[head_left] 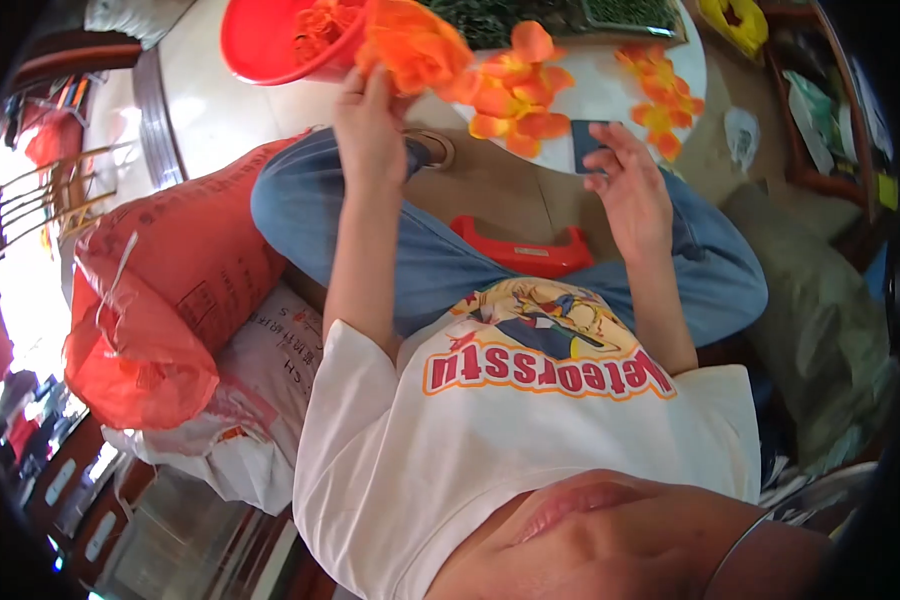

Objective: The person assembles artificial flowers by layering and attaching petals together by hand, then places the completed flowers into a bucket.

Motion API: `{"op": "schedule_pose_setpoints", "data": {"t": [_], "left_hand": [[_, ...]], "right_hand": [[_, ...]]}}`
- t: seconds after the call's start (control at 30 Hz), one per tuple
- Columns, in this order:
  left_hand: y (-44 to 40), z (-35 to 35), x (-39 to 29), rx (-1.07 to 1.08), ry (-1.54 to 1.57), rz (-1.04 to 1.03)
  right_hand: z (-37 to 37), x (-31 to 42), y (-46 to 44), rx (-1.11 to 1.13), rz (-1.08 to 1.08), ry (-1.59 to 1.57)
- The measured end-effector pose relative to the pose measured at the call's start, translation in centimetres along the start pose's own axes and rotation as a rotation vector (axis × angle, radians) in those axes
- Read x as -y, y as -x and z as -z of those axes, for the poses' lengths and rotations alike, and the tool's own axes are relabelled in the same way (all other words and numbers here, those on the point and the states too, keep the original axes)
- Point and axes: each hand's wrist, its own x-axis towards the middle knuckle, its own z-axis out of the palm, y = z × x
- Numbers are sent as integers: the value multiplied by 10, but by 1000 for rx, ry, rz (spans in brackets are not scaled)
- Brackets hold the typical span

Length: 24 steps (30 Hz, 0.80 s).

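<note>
My left hand pinches the underside of a large orange flower, beside a red basin with more orange flowers in it. My right hand is raised over the edge of a white round table, its fingers loosely bent and apart, with nothing visible between them. Next to its fingertips lies a dark blue flat rectangle; whether they touch it I cannot tell. Orange and yellow petal pieces are between my hands, and another orange cluster is at the table's right side.
Green artificial foliage is at the table's far edge. A red plastic piece lies between my crossed legs. Large red sacks stand at the left, a grey-green sack at the right. A yellow bag is at the upper right.
</note>
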Motion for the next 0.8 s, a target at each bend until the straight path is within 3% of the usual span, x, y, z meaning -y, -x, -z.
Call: {"op": "schedule_pose_setpoints", "data": {"t": [0.13,0.2,0.3,0.4,0.5,0.6,0.8], "left_hand": [[-84,61,-17,-203,-106,-136],[-126,90,-20,-351,-164,-105],[-184,130,-15,-379,-73,-27],[-208,148,-15,-457,-175,234],[-217,159,-15,-524,-254,267],[-209,154,-24,-480,-290,112],[-141,82,-63,-338,-359,-203]], "right_hand": [[-6,1,7,162,-96,81],[-9,-4,9,182,-168,123],[-19,-5,11,205,-171,151],[-19,-3,16,208,-144,182],[-17,7,22,179,-82,282],[-3,16,27,172,-29,336],[9,51,32,163,45,459]]}}
